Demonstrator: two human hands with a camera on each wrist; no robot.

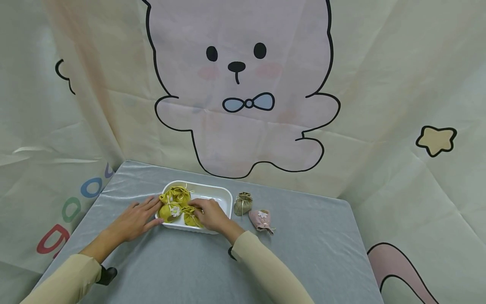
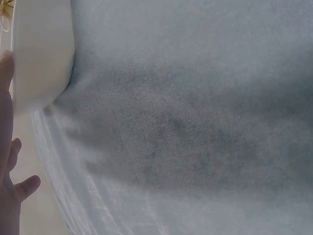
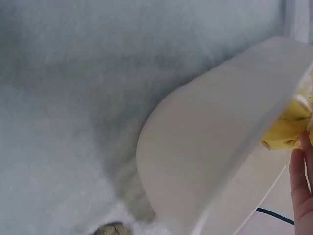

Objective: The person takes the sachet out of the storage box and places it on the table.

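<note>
A white tray (image 1: pixel 222 195) on the table holds several yellow drawstring pouches (image 1: pixel 179 194) bunched toward its left side, one bearing a white flower. My left hand (image 1: pixel 133 221) lies at the tray's left end, fingers extended and touching the rim. In the left wrist view only part of that hand (image 2: pixel 7 161) shows beside the tray wall. With thumb and fingers my right hand (image 1: pixel 212 216) pinches the neck of a yellow pouch (image 1: pixel 192 219) inside the tray. The right wrist view shows fingertips (image 3: pixel 299 166) against the yellow pouch fabric (image 3: pixel 286 128).
Right of the tray stand an olive-brown drawstring pouch (image 1: pixel 243 203) and a pink pouch (image 1: pixel 261 220) with a white flower. Grey-blue cloth covers the table (image 1: pixel 311 253). A curtain printed with a bear (image 1: pixel 243 139) hangs behind it.
</note>
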